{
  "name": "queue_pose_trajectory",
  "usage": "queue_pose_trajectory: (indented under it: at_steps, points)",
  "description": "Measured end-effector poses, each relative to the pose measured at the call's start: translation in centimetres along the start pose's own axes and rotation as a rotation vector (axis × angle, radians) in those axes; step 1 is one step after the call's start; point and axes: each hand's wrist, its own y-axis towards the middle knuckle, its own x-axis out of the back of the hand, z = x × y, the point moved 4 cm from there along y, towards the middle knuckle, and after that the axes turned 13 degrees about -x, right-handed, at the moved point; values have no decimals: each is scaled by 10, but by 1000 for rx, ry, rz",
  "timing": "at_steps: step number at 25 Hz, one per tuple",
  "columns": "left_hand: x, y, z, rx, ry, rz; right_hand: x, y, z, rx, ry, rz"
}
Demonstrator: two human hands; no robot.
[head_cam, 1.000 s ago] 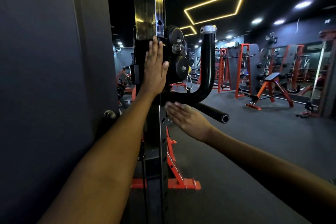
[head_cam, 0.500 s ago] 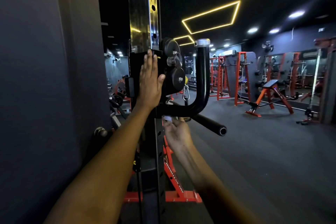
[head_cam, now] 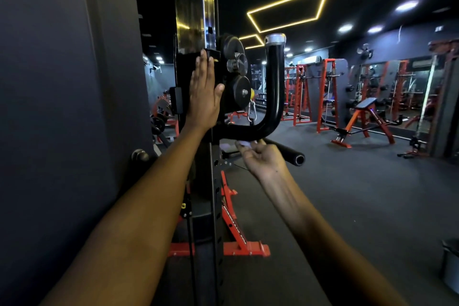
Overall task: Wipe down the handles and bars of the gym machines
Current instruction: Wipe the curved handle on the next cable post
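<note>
While the left hand (head_cam: 203,97) presses flat on the carriage (head_cam: 188,64), the right hand (head_cam: 263,159) pinches a soft, light wipe (head_cam: 244,143) under the rigid, slick curved handle (head_cam: 273,97).

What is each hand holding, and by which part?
Right hand pinches a small white wipe at its edge, under the curved black handle. Left hand holds nothing.

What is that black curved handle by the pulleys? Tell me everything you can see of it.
The handle is a glossy black tube, apparently metal, shaped like a J. It leaves the carriage on the upright post sideways, then bends straight up and ends in a silver cap. The right hand is just beneath its horizontal part, pinching a small white wipe against or near the underside. The left hand presses flat on the carriage.
</note>
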Motion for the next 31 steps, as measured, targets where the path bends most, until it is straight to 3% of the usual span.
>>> queue_pose_trajectory:
  at_steps: [5,7,9,11,14,17,19,22,25,31]
  points:
    - [-1,1,0,25,4,7,-21,-57,40,235,-165,7]
    - [-1,0,0,31,3,9,-44,-78,71,580,-446,-43]
    - [0,0,0,33,-4,10,-72,-95,89,1029,-899,-150]
    - [0,0,-1,29,-11,5,-74,-86,73,1219,-1229,-114]
    - [0,0,0,30,-12,0,-12,-50,28,1309,-1403,-54]
    - [1,-1,-1,21,-2,-1,53,-35,-3,1161,-1517,-47]
    - [1,-1,-1,22,-5,4,57,-39,5,1183,-1461,-45]
    - [-1,-2,0,23,9,-3,6,-51,51,1451,-1314,-149]
    - [-1,-3,-3,26,12,-10,-21,-43,52,1628,-1621,-29]
    - [1,-3,-3,23,15,-12,59,-34,34,1506,-1958,11]
